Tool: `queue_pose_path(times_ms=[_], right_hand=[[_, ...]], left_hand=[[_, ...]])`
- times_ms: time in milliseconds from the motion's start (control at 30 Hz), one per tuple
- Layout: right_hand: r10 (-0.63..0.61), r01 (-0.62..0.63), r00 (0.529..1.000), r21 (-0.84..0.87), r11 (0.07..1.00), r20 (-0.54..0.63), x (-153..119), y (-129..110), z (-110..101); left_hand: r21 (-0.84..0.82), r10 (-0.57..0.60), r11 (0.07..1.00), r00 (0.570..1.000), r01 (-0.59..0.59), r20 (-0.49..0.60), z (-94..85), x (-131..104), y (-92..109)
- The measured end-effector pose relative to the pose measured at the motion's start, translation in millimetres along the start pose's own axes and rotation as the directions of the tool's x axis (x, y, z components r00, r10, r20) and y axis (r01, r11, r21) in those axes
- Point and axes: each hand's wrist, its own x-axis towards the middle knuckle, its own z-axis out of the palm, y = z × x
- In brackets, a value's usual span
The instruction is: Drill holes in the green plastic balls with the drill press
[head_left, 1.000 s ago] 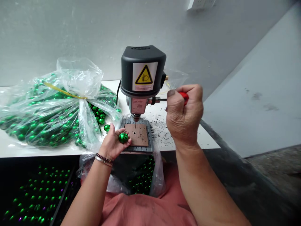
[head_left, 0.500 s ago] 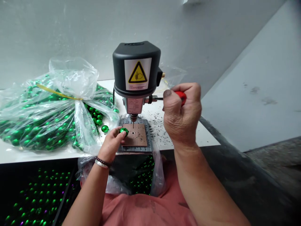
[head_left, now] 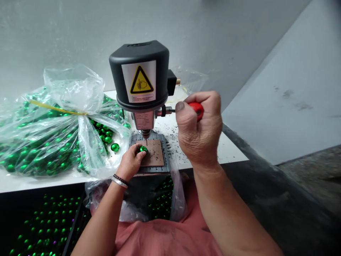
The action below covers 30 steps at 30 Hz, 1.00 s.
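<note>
Between the fingertips of my left hand [head_left: 133,160] is a shiny green ball [head_left: 143,149], held over the brown square board [head_left: 156,156] just under the thin bit [head_left: 146,141] of a black-topped drill press [head_left: 140,74]. The ball covers the hole in the board. My right hand [head_left: 199,128] is wrapped round the red knob [head_left: 197,110] of the press lever, to the right of the machine. Another green ball [head_left: 115,147] lies alone on the white table, left of the press.
A tied clear bag of green balls [head_left: 48,142] fills the table's left side. Dark shavings [head_left: 178,142] are scattered right of the press base. Below the table edge are a dark tray of green balls [head_left: 48,227] and an open plastic bag [head_left: 178,195].
My left hand has carried the green ball rightward across the board to beneath the bit. My right hand stays on the red knob. The view has shifted slightly.
</note>
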Motion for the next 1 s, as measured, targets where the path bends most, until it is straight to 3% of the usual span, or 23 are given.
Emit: queue_pose_path(times_ms=[267,433,700,1000], right_hand=[[0.002,-0.002,1.0,0.0,1.0,0.013,0,0,-1],[0.018,-0.018,1.0,0.007,1.0,0.021,0,-1,-1],[0.019,-0.02,0.999,0.031,0.999,0.031,0,-2,-2],[0.028,-0.029,0.999,0.019,0.999,0.02,0,-1,-2]], left_hand=[[0.134,0.097,0.985,0.994,-0.104,0.057,2.9,7,5],[0.178,0.14,0.975,0.99,-0.134,-0.021,10.7,9,3],[0.018,-0.027,0.999,0.999,0.027,-0.019,-0.8,9,6],[0.03,-0.005,1.0,1.0,0.004,0.029,-1.2,11,6]])
